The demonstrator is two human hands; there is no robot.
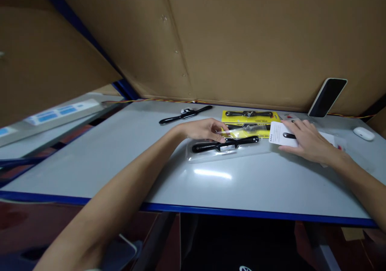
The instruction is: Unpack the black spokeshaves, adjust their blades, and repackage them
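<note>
Brown panel (241, 42) stood at 12 o'clock, behind gray desk (114, 166). Clear plastic tray (205, 158) lay approx. mid-desk; bearings below taken from it. Yellow-backed pkgs (250, 119), 2 seen, lay at 1 o'clock. R grip (309, 142) was at 3 o'clock, thumb & fingers clamped across white card (276, 133). L grip (200, 129) was over tray, thumb at midsection of blk tool (241, 141) inside it; firm hold or light touch, couldn't tell. Loose tool (181, 116), also blk, lay at 11 o'clock. Phone (328, 98) leaned on panel, 2 o'clock. Sm. white item (364, 133) sat approx. 3 o'clock.
</note>
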